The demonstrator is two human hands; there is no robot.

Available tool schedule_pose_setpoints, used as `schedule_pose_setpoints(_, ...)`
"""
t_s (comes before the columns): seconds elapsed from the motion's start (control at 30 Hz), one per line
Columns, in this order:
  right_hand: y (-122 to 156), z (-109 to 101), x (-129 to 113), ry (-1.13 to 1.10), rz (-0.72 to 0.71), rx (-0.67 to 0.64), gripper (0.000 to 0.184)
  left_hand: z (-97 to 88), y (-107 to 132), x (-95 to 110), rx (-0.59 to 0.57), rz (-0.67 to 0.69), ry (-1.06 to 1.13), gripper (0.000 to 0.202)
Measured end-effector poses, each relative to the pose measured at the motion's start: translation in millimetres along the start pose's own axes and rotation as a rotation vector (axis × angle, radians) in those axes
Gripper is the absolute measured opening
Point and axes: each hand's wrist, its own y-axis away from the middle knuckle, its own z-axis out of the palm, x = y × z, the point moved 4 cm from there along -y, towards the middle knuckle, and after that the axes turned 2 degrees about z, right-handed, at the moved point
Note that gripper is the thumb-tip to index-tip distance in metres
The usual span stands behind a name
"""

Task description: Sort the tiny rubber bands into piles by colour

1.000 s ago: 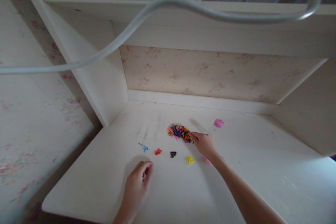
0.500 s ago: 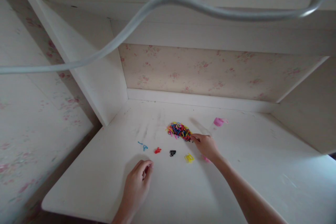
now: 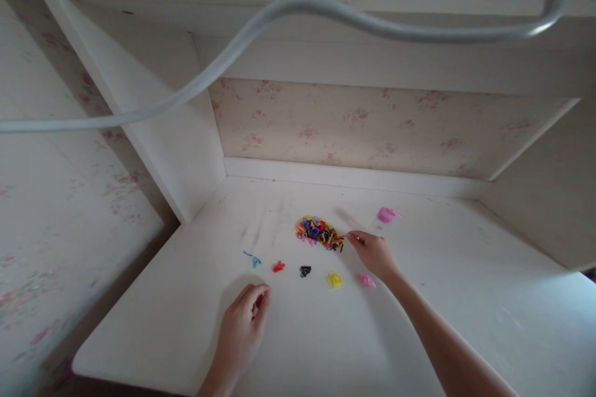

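Pinching a band (image 3: 344, 239) at the right edge of the pile (image 3: 319, 232) w/ our right hand (image 3: 375, 254), fingertips closed. Our left hand (image 3: 242, 329) lies curled well in front of the pile (holding anything? can't tell). Small colour clumps (image 3: 305, 271) sit just in front.

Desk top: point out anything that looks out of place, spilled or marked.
Grey smudges streak the white desk top left of the heap of mixed coloured bands. A pink lump lies alone right of the heap, apart from the row of small one-colour piles. By the blue pile, one blue strand trails loose.
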Motion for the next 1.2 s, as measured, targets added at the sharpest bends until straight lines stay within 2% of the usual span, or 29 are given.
schedule_pose_setpoints(0.23, -2, -6, 3, -0.004, 0.035, 0.073, 0.041, -0.3, 0, 1, -0.015, -0.008, -0.004, 0.027)
schedule_pose_setpoints(0.4, 3, -9, -5, -0.026, 0.039, 0.112, 0.045, 0.9, 0, 0, -0.011, 0.003, -0.009, 0.028)
schedule_pose_setpoints(0.53, 25, -1, -33, -0.062, -0.028, 0.055, 0.044, 0.5, 0, 1, 0.004, 0.002, 0.008, 0.029)
schedule_pose_setpoints(0.73, 69, 24, -103, -0.052, -0.264, -0.102, 0.035, 0.6, 0, 3, -0.013, -0.016, 0.020, 0.028)
schedule_pose_setpoints(0.83, 76, 38, -128, 0.022, -0.301, -0.125, 0.037, 1.7, 0, 0, -0.019, -0.015, 0.015, 0.028)
schedule_pose_setpoints(1.0, 74, 56, -148, 0.159, -0.302, -0.134, 0.040, 3.0, 0, -3, -0.008, 0.002, 0.025, 0.029)
schedule_pose_setpoints(1.2, 74, 69, -154, 0.252, -0.332, -0.206, 0.037, 0.5, -1, 1, 0.015, 0.000, 0.031, 0.025)
